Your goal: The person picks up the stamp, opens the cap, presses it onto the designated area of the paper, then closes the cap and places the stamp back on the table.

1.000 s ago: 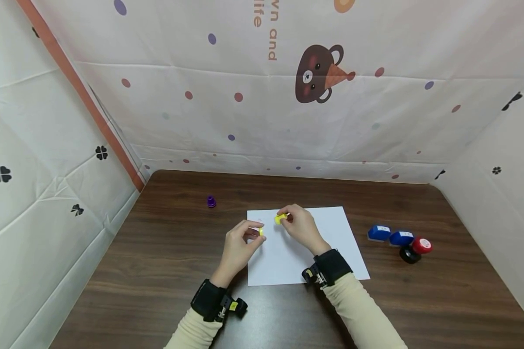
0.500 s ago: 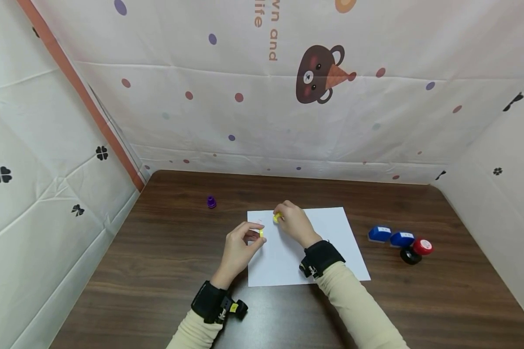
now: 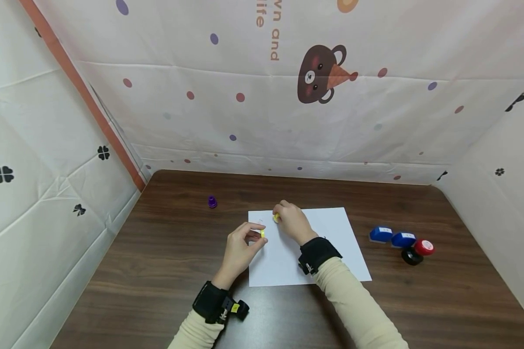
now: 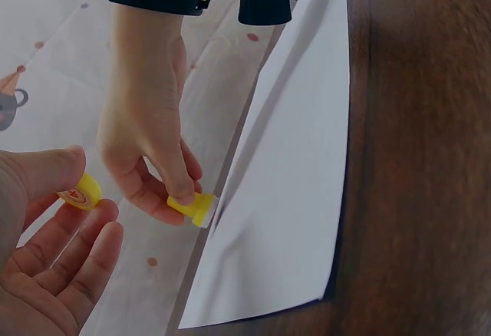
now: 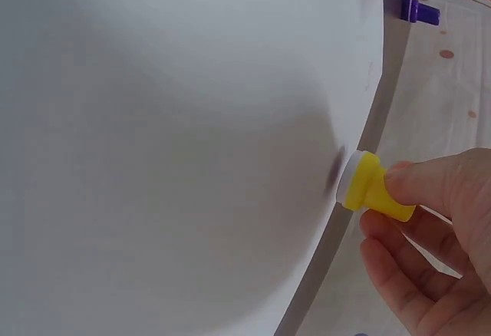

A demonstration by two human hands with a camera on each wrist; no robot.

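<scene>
My right hand (image 3: 293, 223) pinches a small yellow stamp (image 5: 376, 190) by its handle, its pale face turned down to a white sheet of paper (image 3: 307, 261). A shadow lies on the sheet right beside the stamp; whether the two touch I cannot tell. To the left, my left hand (image 3: 240, 249) holds a yellow stamp cap (image 4: 83, 192) between thumb and fingers, over the sheet's left edge. A reddish mark shows on the cap's round end in the left wrist view. Faint marks (image 3: 260, 222) are on the paper near its upper left corner.
A purple stamp (image 3: 212, 201) stands on the brown table (image 3: 166, 252) beyond the left hand. Two blue stamps (image 3: 381, 234), a red stamp (image 3: 424, 247) and a black round object (image 3: 412, 256) sit right of the paper. Printed cloth walls (image 3: 192, 116) border the table.
The right hand has moved slightly left and away from me with the yellow stamp, whose face has turned downward to the paper. The left hand has stayed almost still with the cap.
</scene>
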